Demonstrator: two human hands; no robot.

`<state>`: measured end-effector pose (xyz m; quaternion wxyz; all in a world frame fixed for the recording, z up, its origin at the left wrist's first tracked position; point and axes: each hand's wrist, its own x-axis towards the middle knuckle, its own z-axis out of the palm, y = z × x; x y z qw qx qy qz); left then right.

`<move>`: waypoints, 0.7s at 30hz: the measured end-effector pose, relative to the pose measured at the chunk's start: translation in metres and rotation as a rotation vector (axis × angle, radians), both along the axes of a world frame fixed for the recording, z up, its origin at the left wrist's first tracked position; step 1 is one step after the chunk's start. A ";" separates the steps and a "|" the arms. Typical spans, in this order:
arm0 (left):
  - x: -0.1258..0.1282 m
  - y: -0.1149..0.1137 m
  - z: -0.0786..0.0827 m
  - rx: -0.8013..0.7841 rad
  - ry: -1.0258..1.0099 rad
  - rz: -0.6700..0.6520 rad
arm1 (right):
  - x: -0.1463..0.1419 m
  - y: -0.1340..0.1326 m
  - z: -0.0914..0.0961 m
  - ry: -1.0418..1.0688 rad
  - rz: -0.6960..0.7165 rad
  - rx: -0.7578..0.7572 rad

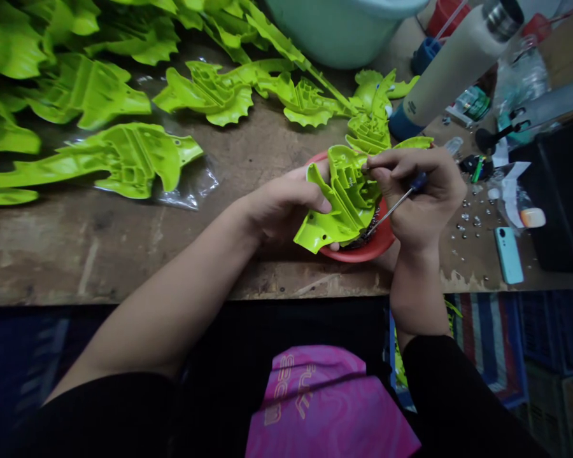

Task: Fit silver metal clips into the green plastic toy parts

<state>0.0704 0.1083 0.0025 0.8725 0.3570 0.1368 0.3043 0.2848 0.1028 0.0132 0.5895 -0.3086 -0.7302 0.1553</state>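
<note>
Holding metal bits (370, 228), a red bowl (358, 256)

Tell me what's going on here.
A person is working over a red bowl with both hands. The left hand holds a lime-green plastic piece, and the right hand grips a blue-handled screwdriver, its tip down near the bowl, with the fingers resting on the piece. More green pieces lie on the wooden bench, and small shiny metal bits are scattered to the right.
</note>
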 end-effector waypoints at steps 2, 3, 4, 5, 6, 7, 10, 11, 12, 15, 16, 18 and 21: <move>0.000 0.000 -0.001 0.051 0.021 -0.005 | 0.001 0.001 -0.001 -0.091 -0.009 0.062; 0.000 0.000 -0.002 0.070 0.038 0.004 | 0.001 0.001 -0.002 -0.123 -0.016 0.093; 0.000 0.000 -0.003 0.081 0.056 0.013 | 0.001 0.000 -0.002 -0.156 -0.033 0.109; 0.000 -0.001 -0.004 0.083 0.069 0.017 | 0.001 0.000 -0.002 -0.195 -0.062 0.109; 0.000 -0.001 -0.004 0.081 0.076 0.011 | 0.001 -0.001 -0.002 -0.234 -0.096 0.103; 0.001 -0.001 -0.005 0.074 0.074 0.002 | 0.000 -0.002 -0.001 -0.263 -0.125 0.098; 0.001 -0.002 -0.005 0.053 0.037 -0.024 | -0.001 -0.005 0.003 -0.266 -0.122 0.146; 0.002 -0.002 -0.004 0.049 0.030 -0.019 | -0.002 -0.006 0.004 -0.264 -0.105 0.145; 0.002 -0.002 -0.004 0.047 0.028 -0.013 | -0.002 -0.005 0.004 -0.260 -0.091 0.143; 0.002 -0.002 -0.001 0.038 0.031 0.010 | -0.003 -0.002 0.000 -0.251 -0.093 0.190; 0.003 -0.002 0.000 0.035 0.023 0.010 | -0.004 0.000 -0.002 -0.240 -0.100 0.234; 0.003 -0.002 0.001 0.032 -0.009 0.000 | -0.004 0.003 -0.006 -0.229 -0.123 0.305; 0.003 -0.003 0.003 0.040 -0.032 -0.015 | -0.004 0.004 -0.007 -0.285 -0.164 0.351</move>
